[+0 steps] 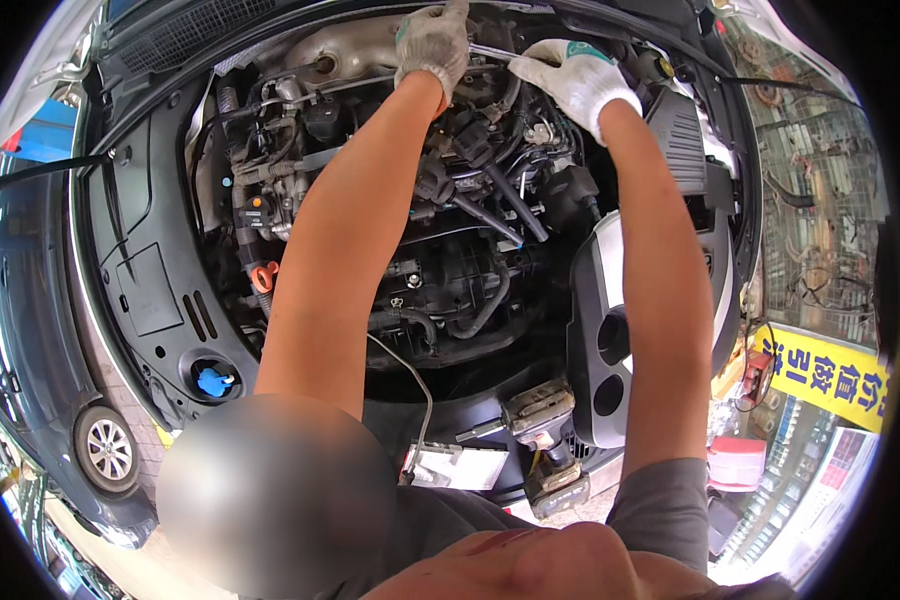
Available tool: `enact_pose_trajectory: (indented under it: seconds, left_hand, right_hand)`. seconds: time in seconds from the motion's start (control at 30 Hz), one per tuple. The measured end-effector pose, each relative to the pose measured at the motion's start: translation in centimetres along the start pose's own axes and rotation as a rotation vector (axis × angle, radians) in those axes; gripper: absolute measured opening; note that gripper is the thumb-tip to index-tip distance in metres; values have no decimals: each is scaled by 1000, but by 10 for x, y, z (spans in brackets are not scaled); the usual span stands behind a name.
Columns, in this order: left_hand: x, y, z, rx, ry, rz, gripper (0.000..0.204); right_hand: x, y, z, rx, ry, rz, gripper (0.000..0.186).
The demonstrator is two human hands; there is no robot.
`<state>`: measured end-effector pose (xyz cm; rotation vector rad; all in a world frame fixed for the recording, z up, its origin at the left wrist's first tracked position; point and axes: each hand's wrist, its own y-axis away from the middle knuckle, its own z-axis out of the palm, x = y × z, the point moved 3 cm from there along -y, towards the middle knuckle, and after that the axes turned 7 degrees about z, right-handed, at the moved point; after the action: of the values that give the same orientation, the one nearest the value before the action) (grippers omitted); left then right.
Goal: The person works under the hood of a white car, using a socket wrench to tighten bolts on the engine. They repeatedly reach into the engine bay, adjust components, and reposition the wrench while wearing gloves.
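My left hand (432,50), in a pale knit glove, is at the back of the engine bay (410,300), fingers closed around the left end of a slim steel tool (492,50). My right hand (565,80), gloved with a green patch on the back, pinches the same tool farther right, thumb and fingers together. A metal heat shield (335,45) lies just left of my left hand. Below my hands are black coils (470,140), hoses and connectors. My forearms hide parts of the engine.
A plastic engine cover (595,390) leans at the right of the bay. A cordless driver (545,430) and a white lamp (455,465) with a cable rest along the front edge. A dark car (35,330) stands left; shelving and a yellow sign (815,375) are right.
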<state>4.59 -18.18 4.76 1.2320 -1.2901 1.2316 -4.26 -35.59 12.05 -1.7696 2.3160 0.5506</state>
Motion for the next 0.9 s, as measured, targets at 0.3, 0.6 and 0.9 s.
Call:
enact_pose_trajectory:
  seconds: [0.3, 0.6, 0.9]
  left_hand:
    - [-4, 11, -5, 66, 39, 264, 49]
    - [-11, -3, 9, 86, -115, 101, 52]
    - [-13, -2, -5, -34, 209, 18, 46]
  right_hand:
    - [-17, 14, -4, 144, 348, -102, 51]
    - [21, -30, -1, -28, -67, -99, 63]
    - [-21, 50, 15, 61, 34, 189, 57]
